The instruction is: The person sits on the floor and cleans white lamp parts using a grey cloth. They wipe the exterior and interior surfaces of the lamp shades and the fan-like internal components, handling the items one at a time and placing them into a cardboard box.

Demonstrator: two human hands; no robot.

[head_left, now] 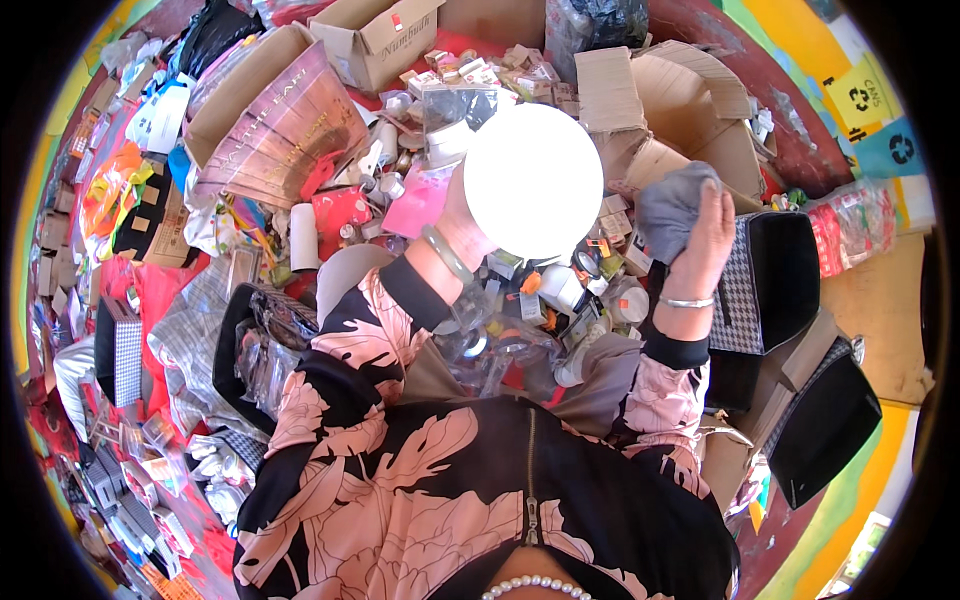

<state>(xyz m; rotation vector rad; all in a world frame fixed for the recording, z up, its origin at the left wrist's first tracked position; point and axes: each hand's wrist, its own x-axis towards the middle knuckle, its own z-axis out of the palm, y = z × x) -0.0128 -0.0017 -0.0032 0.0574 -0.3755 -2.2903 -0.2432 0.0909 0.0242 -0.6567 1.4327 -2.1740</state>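
A bright white round thing [535, 180] is raised in front of me, with no detail showing on its surface. My left hand [462, 222] is at its left edge and appears to grip it; the fingers are mostly hidden behind it. To the right, my right hand [703, 235] is closed on a bunched grey cloth [668, 212], held up apart from the white thing. Below them lies a mixed heap of small packages, jars and clear plastic [510, 345], in front of my knees.
A printed carton [290, 130] leans at the far left, and open cardboard boxes [690, 100] stand at the far right. Black bins with checked sides [790, 275] are on my right. Another black bin [240, 340] with plastic bags is on my left.
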